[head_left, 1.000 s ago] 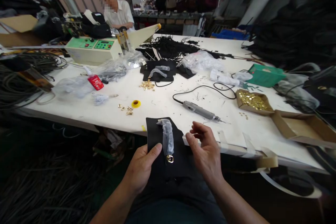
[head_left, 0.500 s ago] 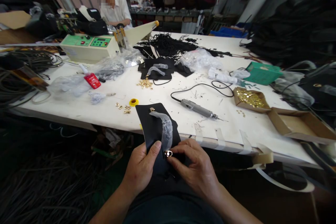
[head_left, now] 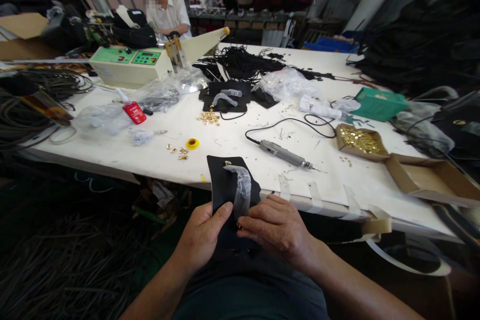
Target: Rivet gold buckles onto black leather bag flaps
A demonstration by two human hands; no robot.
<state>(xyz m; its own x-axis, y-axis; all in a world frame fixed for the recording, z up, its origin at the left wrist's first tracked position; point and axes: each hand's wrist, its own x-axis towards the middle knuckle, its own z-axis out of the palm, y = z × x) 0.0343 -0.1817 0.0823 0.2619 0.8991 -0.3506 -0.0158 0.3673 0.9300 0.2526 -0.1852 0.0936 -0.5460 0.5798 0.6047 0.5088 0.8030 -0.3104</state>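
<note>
A black panel (head_left: 221,185) is held up at the table's front edge, with a plastic-wrapped handle (head_left: 243,187) on its face. Gold hardware (head_left: 227,163) shows at the handle's upper end. My left hand (head_left: 202,232) grips the panel's left edge, thumb on its face. The fingers of my right hand (head_left: 279,227) close round the gold fitting (head_left: 239,225) at the handle's lower end, mostly covering it. Gold fittings (head_left: 183,152) and a yellow ring (head_left: 192,144) lie on the table behind the panel.
On the white table (head_left: 210,135) are a grey electric screwdriver (head_left: 283,153) with its cord, a red bottle (head_left: 134,112), boxes of gold pieces (head_left: 360,141), an open cardboard box (head_left: 423,177), a green box (head_left: 380,104) and a machine (head_left: 131,67). A person (head_left: 168,15) is behind it.
The panel has shifted slightly right and tilted more upright. My right hand's fingers have curled over the lower gold fitting, which showed more plainly before.
</note>
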